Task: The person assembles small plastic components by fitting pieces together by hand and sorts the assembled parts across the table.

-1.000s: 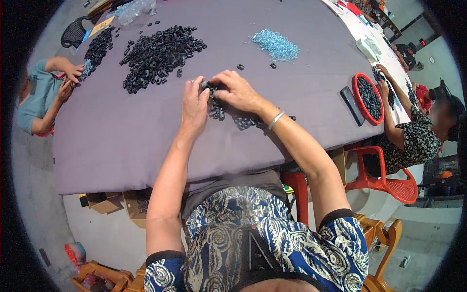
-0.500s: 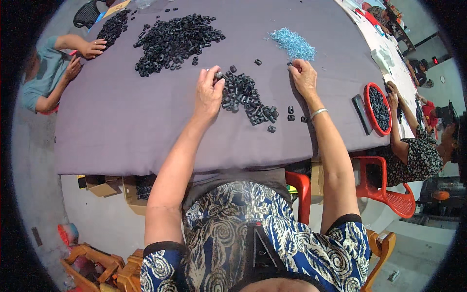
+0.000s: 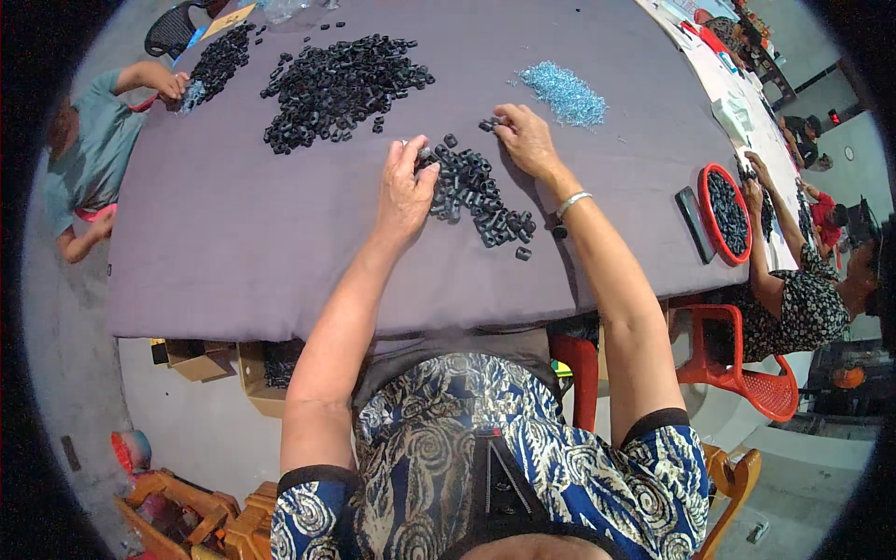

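My right hand (image 3: pixel 530 143) pinches at a small black plastic part (image 3: pixel 487 124) above the near pile, thumb and fingers closed together. My left hand (image 3: pixel 407 191) lies along the left edge of this near pile of short black tubular parts (image 3: pixel 474 191). Its fingers are curled around something small and greyish near the fingertips, too small to make out. Beyond my right hand is a heap of small, shiny light-blue pieces (image 3: pixel 565 93). One loose black part (image 3: pixel 523 253) sits at the pile's near end, and another (image 3: pixel 559 231) is beside my right wrist.
A bigger heap of black parts (image 3: pixel 345 89) is at the back left. At the left edge a co-worker's hand (image 3: pixel 170 84) reaches to another heap (image 3: pixel 220 63). On the right are a red basket of black parts (image 3: pixel 726 215), a dark oblong object (image 3: pixel 694 219) and another person's arms (image 3: pixel 761 201).
My right hand has moved left from beside the blue heap to the loose black part. My left hand has hardly moved. The co-worker at left has drawn one arm back off the table.
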{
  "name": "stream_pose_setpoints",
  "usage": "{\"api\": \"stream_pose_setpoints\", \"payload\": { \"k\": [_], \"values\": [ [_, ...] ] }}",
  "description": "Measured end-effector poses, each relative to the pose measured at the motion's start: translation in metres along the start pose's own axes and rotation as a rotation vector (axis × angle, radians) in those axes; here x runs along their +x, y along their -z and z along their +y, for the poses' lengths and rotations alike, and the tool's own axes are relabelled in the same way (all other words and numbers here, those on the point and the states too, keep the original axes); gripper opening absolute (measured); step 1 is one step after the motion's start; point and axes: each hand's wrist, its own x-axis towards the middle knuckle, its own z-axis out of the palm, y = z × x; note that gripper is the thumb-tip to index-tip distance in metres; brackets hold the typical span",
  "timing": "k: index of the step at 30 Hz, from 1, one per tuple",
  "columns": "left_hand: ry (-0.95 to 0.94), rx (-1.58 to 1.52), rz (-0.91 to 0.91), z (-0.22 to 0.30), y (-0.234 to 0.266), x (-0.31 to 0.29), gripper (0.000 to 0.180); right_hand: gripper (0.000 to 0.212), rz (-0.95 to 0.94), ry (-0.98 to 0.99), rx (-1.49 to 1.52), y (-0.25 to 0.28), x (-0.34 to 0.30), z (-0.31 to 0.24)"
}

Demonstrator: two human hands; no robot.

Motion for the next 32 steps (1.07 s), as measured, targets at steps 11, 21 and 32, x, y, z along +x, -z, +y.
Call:
{"api": "stream_pose_setpoints", "payload": {
  "k": [11, 21, 32],
  "values": [
    [-0.030, 0.001, -0.011, -0.002, 0.003, -0.004, 0.039, 0.033, -0.393, 0.081, 0.209, 0.033, -0.021, -0.047],
    [-0.063, 0.069, -0.008, 0.001, 0.002, -0.002, 0.041, 0.085, -0.206, -0.113, -0.002, 0.112, -0.137, -0.046],
    [0.040, 0.005, -0.039, 0.004, 0.001, -0.001, 0.046, 0.095, -0.194, 0.142, -0.007, 0.029, -0.093, -0.093]
  ]
}}
